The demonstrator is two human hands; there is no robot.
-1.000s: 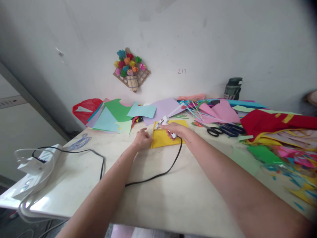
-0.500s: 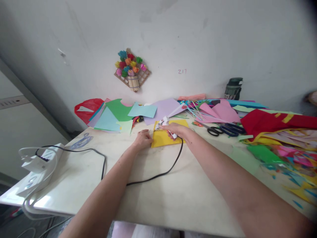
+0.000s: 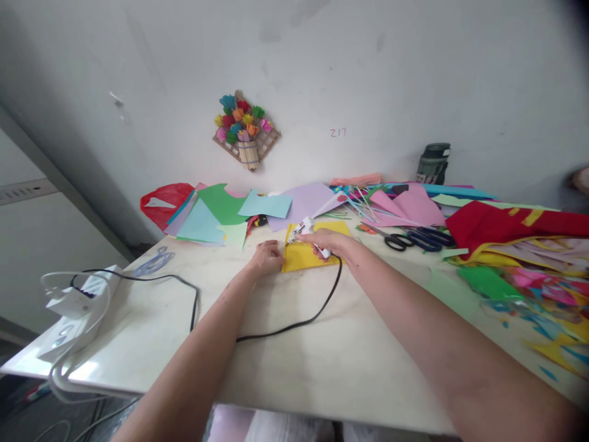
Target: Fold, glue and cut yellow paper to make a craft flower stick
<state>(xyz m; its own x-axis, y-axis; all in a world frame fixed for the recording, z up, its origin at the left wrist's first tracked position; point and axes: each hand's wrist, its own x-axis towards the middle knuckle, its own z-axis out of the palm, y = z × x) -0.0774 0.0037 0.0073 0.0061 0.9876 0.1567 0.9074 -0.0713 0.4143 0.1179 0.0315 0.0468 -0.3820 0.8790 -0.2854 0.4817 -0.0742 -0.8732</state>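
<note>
The person's right hand is closed around the handle of a white glue gun, with the fingers wrapped under it and the thumb side on top. The body of the gun is white with small dark marks, and thin metal-looking parts show near its front end; the exact tip is too small to tell. It is held above the left part of a yellow sheet, and whether it touches the sheet I cannot tell.

The sheet lies on the pale table, in front of the person. It is bright yellow, flat and roughly rectangular, with a narrow strip along its left edge. The left hand rests at this edge with the fingers loosely bent; whether they pinch the sheet, I cannot tell.

From the handle, a black cord curves over the table toward the left forearm. Behind the sheet lie a lilac paper and a light blue paper. To the right are black-handled scissors, and farther, a red cloth with yellow edging.
</note>
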